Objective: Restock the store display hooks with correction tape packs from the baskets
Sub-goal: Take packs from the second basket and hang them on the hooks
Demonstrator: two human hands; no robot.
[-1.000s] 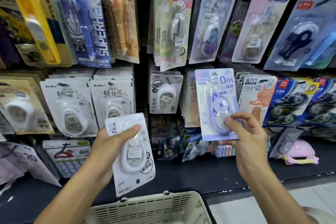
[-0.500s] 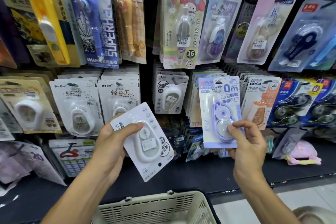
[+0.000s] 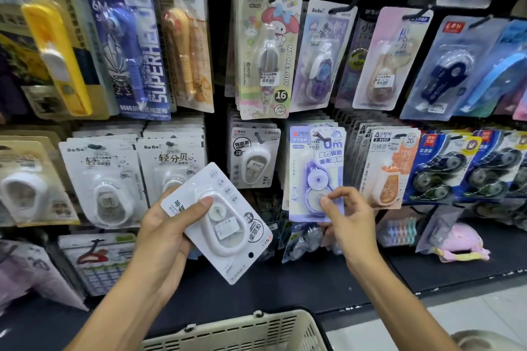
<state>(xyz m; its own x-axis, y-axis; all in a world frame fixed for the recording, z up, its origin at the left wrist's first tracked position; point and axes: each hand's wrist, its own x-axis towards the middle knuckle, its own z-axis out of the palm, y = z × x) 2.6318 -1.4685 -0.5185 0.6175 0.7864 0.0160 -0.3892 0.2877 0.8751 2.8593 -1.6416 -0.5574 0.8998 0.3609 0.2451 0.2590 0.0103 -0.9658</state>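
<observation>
My left hand (image 3: 168, 225) grips a white correction tape pack (image 3: 222, 222), tilted with its hang hole at the lower right, in front of the display. My right hand (image 3: 348, 219) pinches the lower edge of a purple correction tape pack (image 3: 315, 171), which hangs on a hook (image 3: 323, 134) in the middle row. A beige basket (image 3: 242, 333) sits below, at the bottom edge of the view.
The black display wall holds rows of hooks with many packs: white BoBo packs (image 3: 99, 179) at left, a My Melody pack (image 3: 265, 51) above, orange (image 3: 390, 168) and dark blue packs (image 3: 439, 168) at right. A black shelf ledge (image 3: 427, 268) holds loose items.
My right hand lifted the purple pack up and onto the middle-row hook. My left hand turned the white pack, tilting it clockwise and raising it slightly.
</observation>
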